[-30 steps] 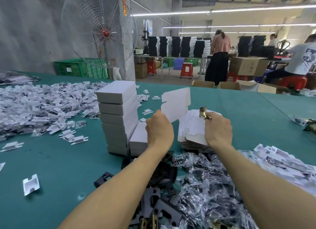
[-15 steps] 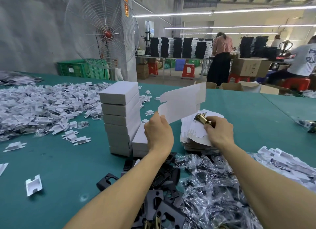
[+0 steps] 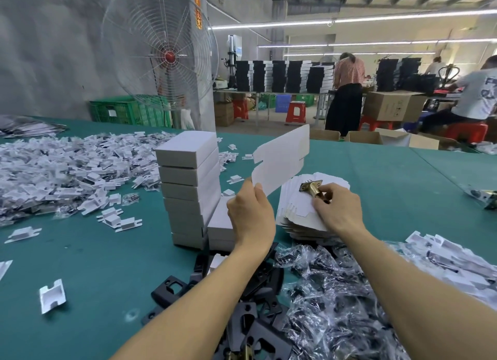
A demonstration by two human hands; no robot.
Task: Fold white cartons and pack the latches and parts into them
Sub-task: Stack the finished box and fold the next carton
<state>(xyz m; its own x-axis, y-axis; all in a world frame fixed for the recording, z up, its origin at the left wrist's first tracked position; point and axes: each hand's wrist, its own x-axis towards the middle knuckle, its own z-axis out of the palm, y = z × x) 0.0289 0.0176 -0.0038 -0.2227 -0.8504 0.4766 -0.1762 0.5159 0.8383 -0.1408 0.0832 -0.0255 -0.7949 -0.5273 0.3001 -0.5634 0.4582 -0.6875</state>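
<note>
My left hand (image 3: 251, 214) pinches the lower corner of a flat white carton blank (image 3: 281, 162) and holds it up, tilted to the right. My right hand (image 3: 337, 208) grips a brass latch (image 3: 312, 187) over the pile of flat carton blanks (image 3: 298, 214) lying on the green table. A tall stack of folded white cartons (image 3: 189, 187) stands just left of my left hand, with a lower stack (image 3: 222, 225) beside it.
Black plastic parts (image 3: 258, 330) and clear bags of small parts (image 3: 333, 300) lie near my forearms. White paper inserts (image 3: 67, 169) cover the table's left side, more lie at right (image 3: 451, 263). A big fan (image 3: 161, 56) stands behind; people work in the background.
My left hand has lifted the carton blank higher and tilted it rightward. My right hand has lowered the brass latch toward the pile of blanks.
</note>
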